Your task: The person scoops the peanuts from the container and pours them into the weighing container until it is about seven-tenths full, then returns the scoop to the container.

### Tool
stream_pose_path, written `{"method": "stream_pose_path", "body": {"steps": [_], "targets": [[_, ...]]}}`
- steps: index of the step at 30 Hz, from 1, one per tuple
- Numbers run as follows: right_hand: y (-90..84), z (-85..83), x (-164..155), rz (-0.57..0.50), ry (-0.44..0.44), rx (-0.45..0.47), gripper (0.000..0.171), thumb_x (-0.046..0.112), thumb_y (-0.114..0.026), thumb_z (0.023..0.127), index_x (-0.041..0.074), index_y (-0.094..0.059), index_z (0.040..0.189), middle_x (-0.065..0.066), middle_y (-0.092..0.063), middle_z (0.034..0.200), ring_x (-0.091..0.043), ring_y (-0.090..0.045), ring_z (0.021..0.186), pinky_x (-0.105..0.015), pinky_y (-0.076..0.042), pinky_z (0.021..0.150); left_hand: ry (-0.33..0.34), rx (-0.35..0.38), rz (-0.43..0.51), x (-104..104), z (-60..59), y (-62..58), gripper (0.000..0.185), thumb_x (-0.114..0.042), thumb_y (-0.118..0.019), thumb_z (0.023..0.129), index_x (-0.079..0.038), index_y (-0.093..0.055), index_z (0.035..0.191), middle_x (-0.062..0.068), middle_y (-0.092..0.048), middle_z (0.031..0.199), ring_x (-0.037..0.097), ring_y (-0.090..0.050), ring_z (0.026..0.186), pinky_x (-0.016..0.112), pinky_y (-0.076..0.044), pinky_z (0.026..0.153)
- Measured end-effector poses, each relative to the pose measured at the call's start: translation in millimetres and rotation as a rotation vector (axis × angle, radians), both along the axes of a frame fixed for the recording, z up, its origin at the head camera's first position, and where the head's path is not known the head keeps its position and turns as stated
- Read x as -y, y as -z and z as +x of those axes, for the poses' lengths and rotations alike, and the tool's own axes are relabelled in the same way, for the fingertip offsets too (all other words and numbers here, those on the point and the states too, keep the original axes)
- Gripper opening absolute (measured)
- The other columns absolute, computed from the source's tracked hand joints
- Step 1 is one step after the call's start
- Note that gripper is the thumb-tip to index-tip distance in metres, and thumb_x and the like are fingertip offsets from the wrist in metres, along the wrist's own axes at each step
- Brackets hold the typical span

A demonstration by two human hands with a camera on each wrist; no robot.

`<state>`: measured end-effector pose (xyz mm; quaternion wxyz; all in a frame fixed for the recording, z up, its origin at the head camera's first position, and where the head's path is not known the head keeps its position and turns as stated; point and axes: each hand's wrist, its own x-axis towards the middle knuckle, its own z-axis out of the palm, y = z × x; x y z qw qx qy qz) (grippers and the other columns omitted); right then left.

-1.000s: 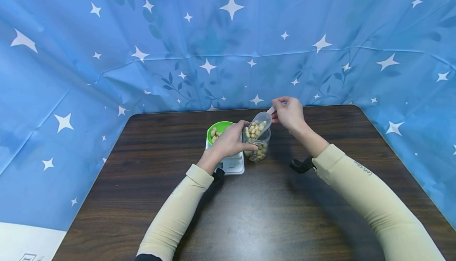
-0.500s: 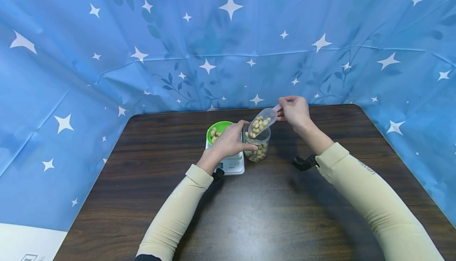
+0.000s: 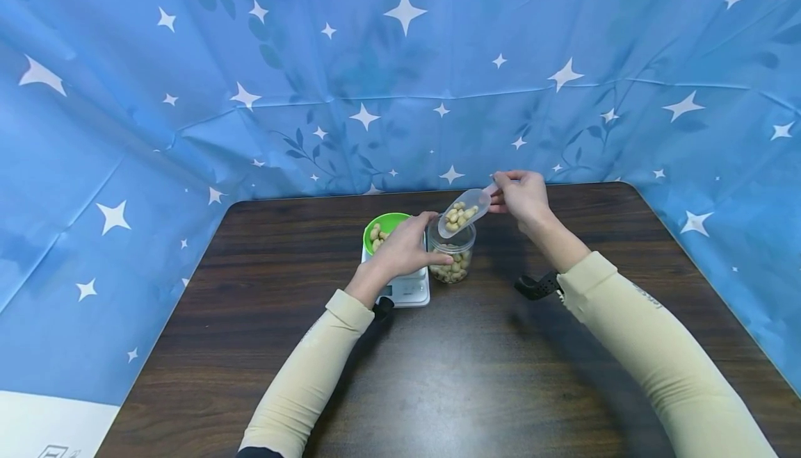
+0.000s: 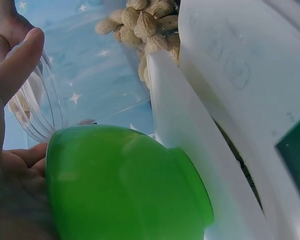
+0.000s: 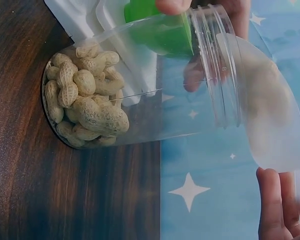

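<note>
At frame centre, a clear ribbed plastic jar (image 3: 452,258) is gripped by the left hand (image 3: 405,246); a translucent peanut-laden scoop (image 3: 462,212), pinched by the right hand (image 3: 523,194), has been lifted clear since earlier.

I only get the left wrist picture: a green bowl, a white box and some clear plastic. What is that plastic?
Observer: A clear jar standing on the table, gripped by the left hand.
Visitor: Anything in it?
Observer: Peanuts cover its bottom; most of it is empty.
Visitor: Where is the other hand?
Observer: The right hand holds a clear scoop of peanuts, tilted over the jar's mouth.
</note>
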<state>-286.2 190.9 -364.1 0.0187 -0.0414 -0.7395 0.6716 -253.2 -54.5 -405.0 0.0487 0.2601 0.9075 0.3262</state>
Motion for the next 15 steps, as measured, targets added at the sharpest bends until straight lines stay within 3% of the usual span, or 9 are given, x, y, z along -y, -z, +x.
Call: {"method": "stream_pose_path", "body": {"steps": [4,10,15], "targets": [[-1.1,-0.7,-0.5,-0.024,0.012,0.010,0.043,0.020,-0.053,0.109,-0.015,-0.054,0.133,-0.003,-0.069,0.076,-0.009,-0.070,0.066,-0.027,-0.060,0.067,0.009,-0.018,-0.003,1.5,1.0,0.7,0.094,-0.040,-0.088,0.082,-0.002,-0.041,0.154,0.016,-0.055,0.144,0.028,-0.053,0.129,0.044,-0.046,0.105],[-4.3,-2.2,0.6,-0.073,0.017,0.021,0.043,0.019,-0.053,0.109,-0.016,-0.054,0.133,-0.002,-0.070,0.074,-0.010,-0.070,0.066,-0.027,-0.060,0.067,-0.004,0.012,0.005,9.6,4.9,-2.8,0.105,-0.048,-0.086,0.082,-0.009,-0.030,0.162,0.012,-0.038,0.160,0.028,-0.035,0.147,0.047,-0.034,0.115],[-7.2,-4.3,4.7,-0.099,0.022,0.010,0.042,0.019,-0.053,0.108,-0.016,-0.055,0.132,-0.001,-0.071,0.073,-0.009,-0.071,0.065,-0.028,-0.060,0.067,-0.032,-0.048,0.000,24.9,6.7,-5.4,0.103,-0.051,-0.085,0.082,-0.010,-0.033,0.161,0.011,-0.033,0.163,0.029,-0.032,0.148,0.049,-0.033,0.116]]}}
